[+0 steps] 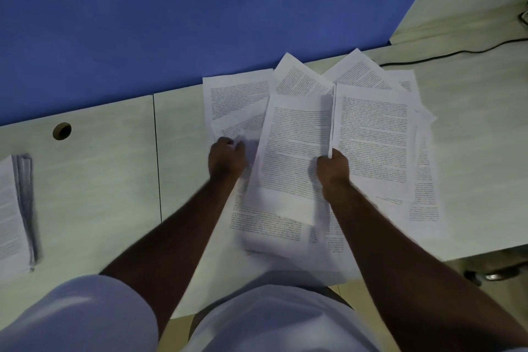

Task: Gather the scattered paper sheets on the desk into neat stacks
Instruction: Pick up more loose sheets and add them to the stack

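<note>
Several printed paper sheets (240, 94) lie fanned and overlapping on the pale desk (94, 180), right of its middle. My right hand (333, 167) grips a bundle of sheets (374, 140) by its left edge, tilted up from the pile. My left hand (227, 158) pinches the corner of a sheet (243, 123) at the pile's left side. One loose page (294, 151) lies between both hands. A gathered stack (14, 214) sits at the desk's far left edge.
A blue partition (200, 8) runs behind the desk. A round cable hole (62, 131) is at the left. A black cable (457, 53) trails across the right desk section. A seam (157, 157) divides the desk panels.
</note>
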